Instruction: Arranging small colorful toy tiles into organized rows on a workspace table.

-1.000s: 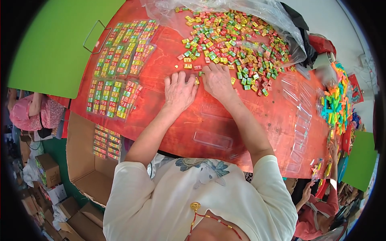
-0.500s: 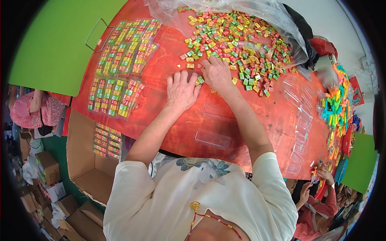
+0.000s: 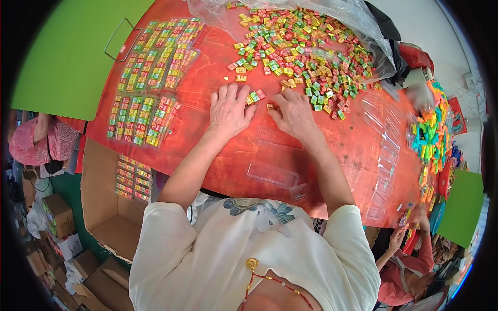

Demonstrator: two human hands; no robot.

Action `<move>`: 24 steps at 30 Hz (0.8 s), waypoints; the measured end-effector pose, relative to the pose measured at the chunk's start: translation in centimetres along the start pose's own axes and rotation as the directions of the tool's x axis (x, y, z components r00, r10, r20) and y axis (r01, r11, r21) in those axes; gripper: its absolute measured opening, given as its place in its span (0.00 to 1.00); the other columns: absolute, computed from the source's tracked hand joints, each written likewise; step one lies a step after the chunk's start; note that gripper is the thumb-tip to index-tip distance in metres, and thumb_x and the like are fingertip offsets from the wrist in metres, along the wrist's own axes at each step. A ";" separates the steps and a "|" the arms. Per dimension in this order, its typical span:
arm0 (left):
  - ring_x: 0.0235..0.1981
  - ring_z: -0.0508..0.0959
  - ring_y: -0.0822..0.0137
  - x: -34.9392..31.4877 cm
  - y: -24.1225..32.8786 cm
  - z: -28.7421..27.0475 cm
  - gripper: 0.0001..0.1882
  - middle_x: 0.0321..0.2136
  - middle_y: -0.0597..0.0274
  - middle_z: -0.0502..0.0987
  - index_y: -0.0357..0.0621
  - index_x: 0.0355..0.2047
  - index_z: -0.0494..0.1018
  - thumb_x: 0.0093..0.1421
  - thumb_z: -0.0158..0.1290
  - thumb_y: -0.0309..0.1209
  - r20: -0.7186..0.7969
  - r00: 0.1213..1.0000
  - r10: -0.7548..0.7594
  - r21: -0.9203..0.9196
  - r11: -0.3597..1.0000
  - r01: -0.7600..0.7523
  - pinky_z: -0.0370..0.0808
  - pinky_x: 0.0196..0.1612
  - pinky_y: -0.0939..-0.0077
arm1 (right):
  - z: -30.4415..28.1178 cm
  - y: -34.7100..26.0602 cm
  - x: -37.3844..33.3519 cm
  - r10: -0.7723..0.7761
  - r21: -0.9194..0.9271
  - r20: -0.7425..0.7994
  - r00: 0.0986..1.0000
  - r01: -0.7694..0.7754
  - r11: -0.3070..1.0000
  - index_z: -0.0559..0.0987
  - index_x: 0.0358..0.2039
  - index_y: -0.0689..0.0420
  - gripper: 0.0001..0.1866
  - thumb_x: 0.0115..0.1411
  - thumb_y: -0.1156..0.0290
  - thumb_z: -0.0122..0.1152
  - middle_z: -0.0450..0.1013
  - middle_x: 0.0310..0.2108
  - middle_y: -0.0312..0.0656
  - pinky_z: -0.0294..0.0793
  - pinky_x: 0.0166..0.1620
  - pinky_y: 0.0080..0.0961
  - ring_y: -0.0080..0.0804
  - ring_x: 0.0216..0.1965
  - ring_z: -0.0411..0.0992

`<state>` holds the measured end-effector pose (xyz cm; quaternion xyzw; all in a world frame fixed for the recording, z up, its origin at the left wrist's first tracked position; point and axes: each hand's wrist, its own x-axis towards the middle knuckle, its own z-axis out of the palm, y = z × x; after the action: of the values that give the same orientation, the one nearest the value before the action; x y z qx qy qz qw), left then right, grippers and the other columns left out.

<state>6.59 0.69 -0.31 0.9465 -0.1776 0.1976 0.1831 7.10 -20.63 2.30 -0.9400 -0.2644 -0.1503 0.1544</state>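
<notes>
My left hand (image 3: 228, 110) lies on the red table with its fingers stretched out flat. Beside its thumb is a short row of small box-shaped pieces (image 3: 254, 97) in green, yellow and red, set end to end. To the right, my right hand (image 3: 294, 116) has its fingers bent and closed on a small yellow box-shaped piece (image 3: 270, 106) at the thumb and fingertips. Beyond both hands spreads a loose pile of such pieces (image 3: 311, 49). A few strays, among them a yellow piece (image 3: 241, 78), lie in front of my left fingertips.
Filled clear trays (image 3: 140, 119) line the table's left side. Empty clear trays (image 3: 272, 175) lie near me and at right (image 3: 386, 160). A plastic bag (image 3: 337, 10) edges the pile. A cardboard box (image 3: 106, 202) stands lower left. Another person's hands (image 3: 399, 236) work at lower right.
My right hand has drawn back from the pile's edge, toward me and to the right, with a yellow piece at its fingertips. The short row by my left thumb now shows more fully.
</notes>
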 end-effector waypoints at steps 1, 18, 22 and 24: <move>0.50 0.69 0.53 0.0 0.1 0.0 0.26 0.46 0.53 0.71 0.46 0.52 0.73 0.55 0.60 0.43 0.001 1.000 0.008 -0.009 1.000 -0.008 0.65 0.52 0.53 | -0.2 0.0 -0.3 -0.038 -0.037 0.056 0.998 0.040 0.999 0.79 0.35 0.53 0.11 0.53 0.64 0.68 0.72 0.38 0.42 0.68 0.44 0.40 0.41 0.41 0.73; 0.52 0.73 0.46 -2.5 -0.3 -5.5 0.35 0.52 0.48 0.68 0.48 0.64 0.66 0.57 0.62 0.41 0.264 0.941 -0.211 -0.045 0.972 0.231 0.75 0.51 0.52 | 1.4 2.1 3.5 -0.032 0.112 0.162 0.986 0.014 0.994 0.77 0.53 0.57 0.24 0.55 0.69 0.67 0.74 0.46 0.47 0.73 0.53 0.43 0.49 0.49 0.74; 0.47 0.76 0.45 -2.6 0.7 -5.1 0.35 0.49 0.46 0.67 0.46 0.64 0.64 0.57 0.62 0.38 0.353 0.889 -0.291 0.061 0.956 0.288 0.80 0.44 0.53 | 1.1 1.9 4.2 -0.080 0.162 0.208 0.975 0.046 0.986 0.77 0.53 0.56 0.24 0.55 0.68 0.68 0.74 0.45 0.47 0.74 0.52 0.43 0.47 0.48 0.74; 0.46 0.77 0.45 -2.2 1.1 -4.7 0.34 0.47 0.45 0.67 0.44 0.64 0.65 0.58 0.62 0.38 0.340 0.894 -0.291 0.076 0.956 0.282 0.81 0.43 0.54 | 1.2 1.7 4.3 -0.160 0.155 0.257 0.953 0.123 0.980 0.78 0.52 0.53 0.23 0.55 0.68 0.69 0.74 0.42 0.45 0.76 0.50 0.43 0.46 0.46 0.75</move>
<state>2.78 2.28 2.99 0.9844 -0.0633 0.0006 0.1642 11.75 -19.60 2.42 -0.9174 -0.3594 -0.0140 0.1706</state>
